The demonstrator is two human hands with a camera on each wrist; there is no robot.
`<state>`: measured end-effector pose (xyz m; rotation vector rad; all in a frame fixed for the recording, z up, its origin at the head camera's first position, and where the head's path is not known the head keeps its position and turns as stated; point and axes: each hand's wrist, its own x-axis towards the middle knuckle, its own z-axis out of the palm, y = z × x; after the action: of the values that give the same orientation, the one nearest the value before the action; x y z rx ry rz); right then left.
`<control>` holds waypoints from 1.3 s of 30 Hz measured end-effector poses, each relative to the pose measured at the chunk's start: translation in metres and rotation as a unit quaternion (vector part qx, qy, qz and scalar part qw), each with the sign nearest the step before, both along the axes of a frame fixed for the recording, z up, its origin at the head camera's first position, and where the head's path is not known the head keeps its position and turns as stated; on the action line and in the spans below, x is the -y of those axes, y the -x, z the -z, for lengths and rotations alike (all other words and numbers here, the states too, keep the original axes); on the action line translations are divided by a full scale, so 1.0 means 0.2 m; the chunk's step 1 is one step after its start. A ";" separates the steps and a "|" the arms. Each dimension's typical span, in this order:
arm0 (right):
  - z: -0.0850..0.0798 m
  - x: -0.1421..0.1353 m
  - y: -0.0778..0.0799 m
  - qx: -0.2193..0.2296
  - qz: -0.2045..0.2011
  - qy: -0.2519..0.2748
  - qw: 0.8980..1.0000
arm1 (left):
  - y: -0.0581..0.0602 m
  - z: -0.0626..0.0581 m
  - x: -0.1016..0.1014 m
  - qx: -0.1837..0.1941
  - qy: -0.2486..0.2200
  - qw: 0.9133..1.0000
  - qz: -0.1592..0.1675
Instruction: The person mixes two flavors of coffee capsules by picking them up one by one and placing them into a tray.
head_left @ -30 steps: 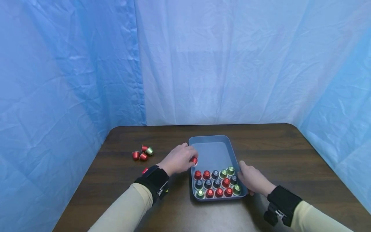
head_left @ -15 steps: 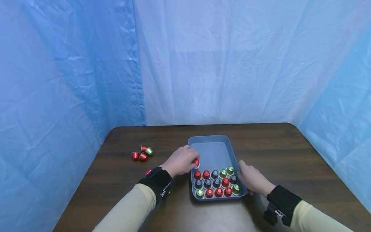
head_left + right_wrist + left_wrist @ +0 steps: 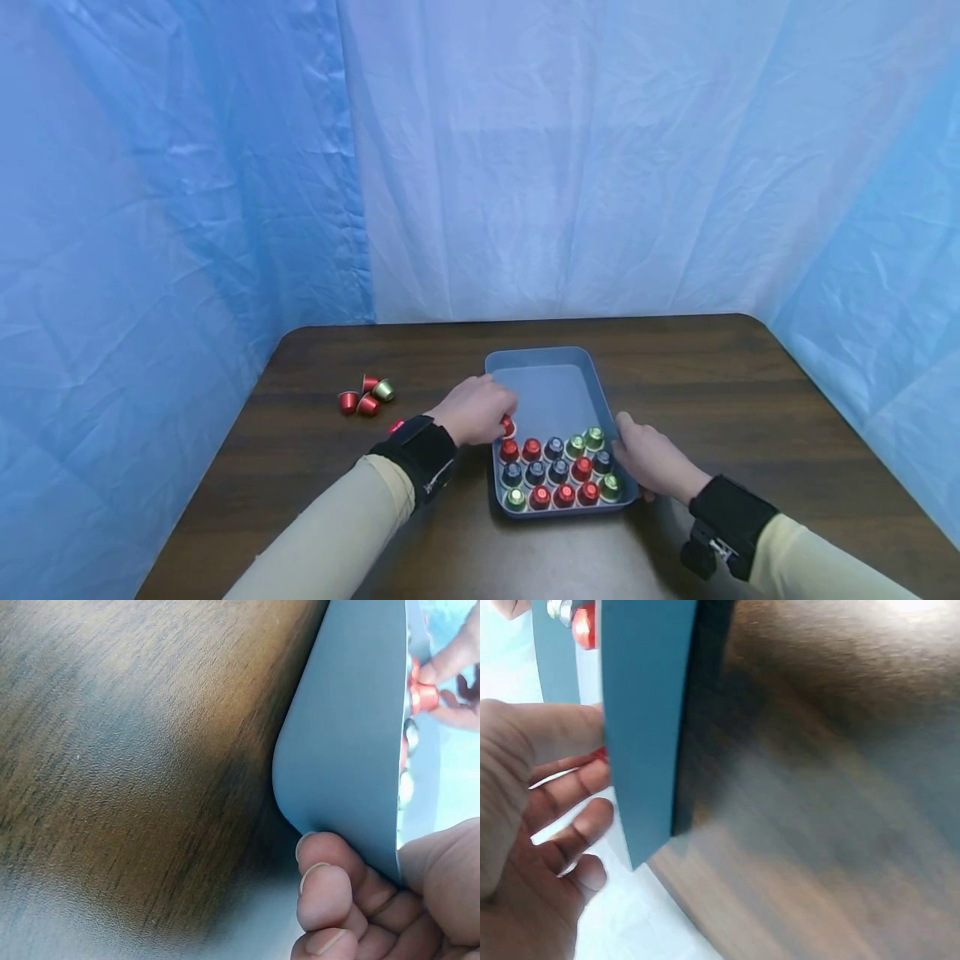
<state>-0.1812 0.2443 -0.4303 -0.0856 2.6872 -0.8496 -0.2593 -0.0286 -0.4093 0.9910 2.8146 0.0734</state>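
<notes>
My left hand [image 3: 474, 410] pinches a red coffee capsule [image 3: 508, 427] between thumb and fingers, low at the left side of a blue-grey tray [image 3: 551, 387]. In the right wrist view, the pinched capsule [image 3: 425, 697] stands base down, beside other capsules; whether it touches the tray floor I cannot tell. Several capsules in red, dark blue and green stand in rows across the tray's near half, one dark blue capsule [image 3: 558, 472] in the middle row. My right hand [image 3: 656, 457] grips the tray's right wall near the front corner, thumb at the rim and fingers outside.
Several loose capsules, red ones and a green capsule [image 3: 383, 390], lie in a cluster on the dark wooden table [image 3: 420, 358] left of the tray. Another red capsule [image 3: 395, 426] shows partly behind my left wrist. Blue sheeting [image 3: 562, 167] hangs behind the table.
My left hand has shifted slightly right and lowered the red capsule toward the left end of the row behind the standing capsules. The right hand keeps its grip on the tray.
</notes>
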 end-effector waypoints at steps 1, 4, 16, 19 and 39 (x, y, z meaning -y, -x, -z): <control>0.00 0.00 0.00 -0.001 -0.001 0.000 1.000 | 0.00 0.00 -0.01 0.003 0.008 1.000 0.001; 0.00 0.00 0.00 -0.001 -0.001 -0.001 1.000 | 0.01 -0.02 -0.03 0.015 0.033 0.999 0.001; 0.00 0.01 0.00 0.001 0.003 0.001 1.000 | 0.00 -0.04 -0.11 0.016 0.097 0.995 0.006; 0.01 0.01 0.00 0.002 0.004 -0.002 1.000 | 0.00 -0.03 -0.11 0.004 0.104 0.994 0.012; 0.00 0.00 0.00 0.002 -0.004 0.001 1.000 | -0.02 -0.23 0.08 -0.003 0.069 0.998 -0.009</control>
<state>-0.1812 0.2447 -0.4311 -0.0938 2.6806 -0.8494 -0.2547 -0.0444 -0.3633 0.9368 2.7907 -0.1199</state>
